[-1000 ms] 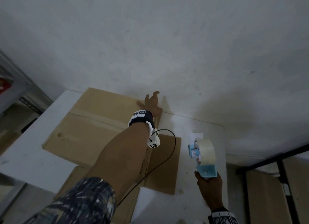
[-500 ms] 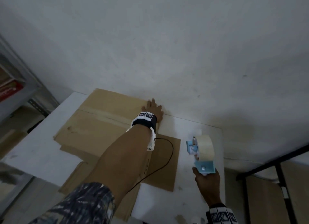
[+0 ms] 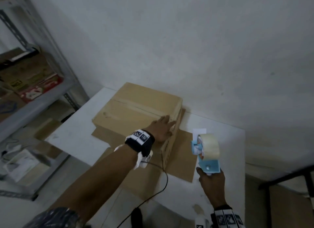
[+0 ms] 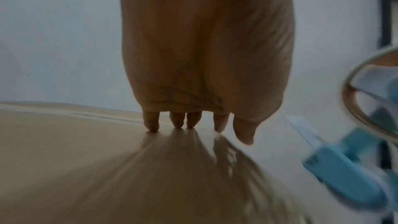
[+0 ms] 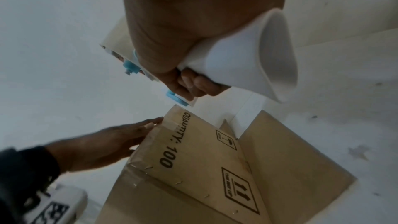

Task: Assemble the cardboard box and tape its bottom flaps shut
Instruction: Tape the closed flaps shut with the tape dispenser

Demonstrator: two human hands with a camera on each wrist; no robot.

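Observation:
A brown cardboard box (image 3: 132,112) stands on the white table (image 3: 220,142), closed flaps facing up with a strip of tape along the seam. Its side panel (image 5: 200,156) reads "QUANTITY: 100". My left hand (image 3: 161,129) lies flat with straight fingers on the box's top near the right edge; its fingertips (image 4: 178,123) press on the cardboard. My right hand (image 3: 212,178) grips the handle of a blue tape dispenser (image 3: 205,151) holding a roll of clear tape, held up to the right of the box. The handle's white end (image 5: 254,54) shows in the right wrist view.
Open lower flaps (image 3: 183,153) spread on the table around the box. A metal shelf (image 3: 34,85) with a printed carton stands at the left. The white wall (image 3: 186,49) is right behind the box. A dark frame (image 3: 288,175) is at the right.
My left hand has drawn back from the box's far edge toward the near right part of the top. The view has tilted down and the tape dispenser stays at the right.

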